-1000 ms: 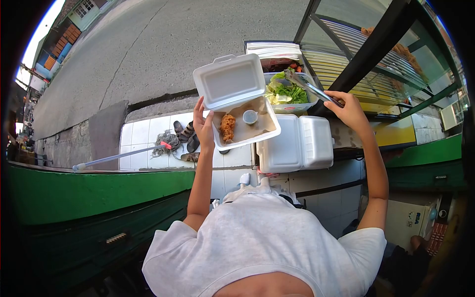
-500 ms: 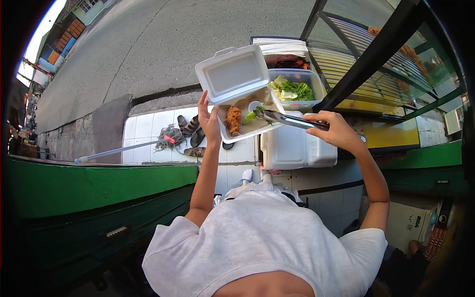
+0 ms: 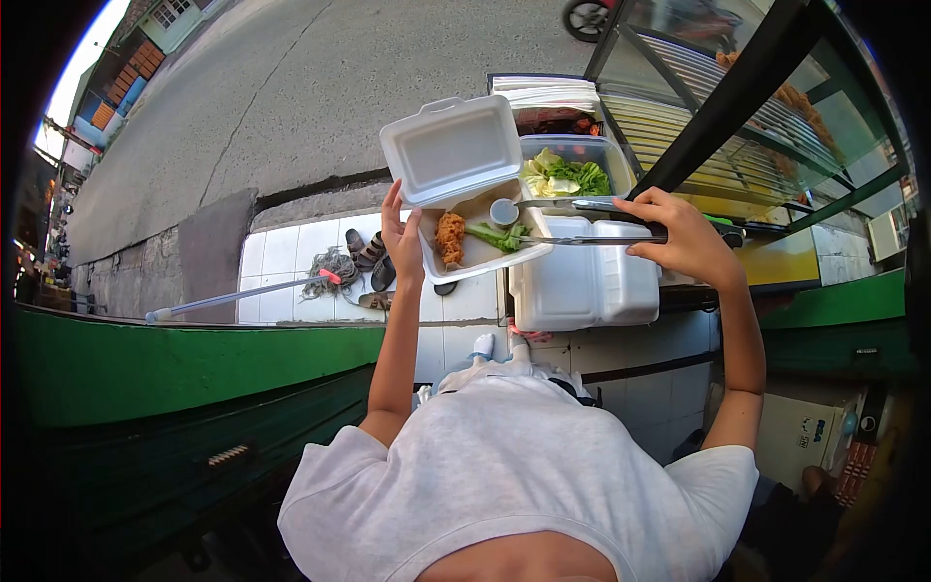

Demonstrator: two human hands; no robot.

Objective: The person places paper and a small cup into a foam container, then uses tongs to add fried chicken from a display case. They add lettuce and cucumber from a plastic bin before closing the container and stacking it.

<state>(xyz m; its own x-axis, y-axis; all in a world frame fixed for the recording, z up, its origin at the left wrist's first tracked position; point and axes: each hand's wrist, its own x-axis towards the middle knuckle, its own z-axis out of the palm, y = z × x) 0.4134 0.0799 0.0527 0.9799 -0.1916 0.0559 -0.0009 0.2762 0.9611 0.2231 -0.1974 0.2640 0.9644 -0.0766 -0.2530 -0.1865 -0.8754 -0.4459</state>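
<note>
My left hand (image 3: 403, 242) grips the left side of an opened white foam takeaway box (image 3: 451, 150), its lid tipped back. Inside, on brown paper, lie a piece of fried chicken (image 3: 450, 238), a leaf of lettuce (image 3: 500, 236) and a small lidded sauce cup (image 3: 503, 211). Metal tongs (image 3: 593, 240) are in my right hand (image 3: 684, 233), their arms spread apart. One tip is by the sauce cup, the other by the lettuce. Behind the box stands a clear plastic tub (image 3: 621, 160) of lettuce.
Closed foam boxes (image 3: 558, 291) sit below the tongs. A glass display case (image 3: 698, 116) with fried pieces rises at right. Sandals (image 3: 369, 252) and a mop (image 3: 335, 272) lie on the tiles. A green ledge (image 3: 194, 369) runs along the left. A motorbike wheel (image 3: 586, 17) shows on the road.
The tongs have opened and let go of the lettuce, which now lies beside the chicken. A motorbike has come into view at the top right. My left hand still holds the box.
</note>
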